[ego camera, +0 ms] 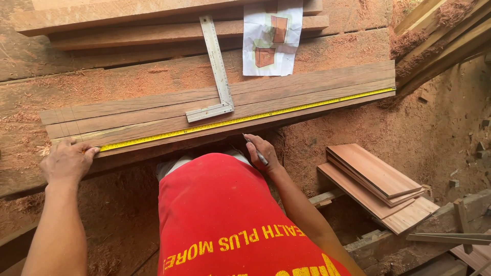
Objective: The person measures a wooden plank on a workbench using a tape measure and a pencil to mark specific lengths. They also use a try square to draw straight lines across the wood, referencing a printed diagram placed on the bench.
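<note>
A long brown wooden plank (307,87) lies across a sawdust-covered workbench. A yellow tape measure (245,118) is stretched along its near edge from left to right. My left hand (67,160) presses the tape's left end against the plank's left end, fingers bent over it. Near the middle of the plank's near edge, my right hand (262,152) grips a pencil (255,150), tip pointing up toward the tape. A metal try square (217,69) lies on the plank, its short leg near the tape.
A sheet of paper (272,37) with a drawing of brown blocks lies behind the plank. More planks (153,25) are stacked at the back. Short boards (376,181) are piled on the sawdust floor at right. Timber leans at the top right.
</note>
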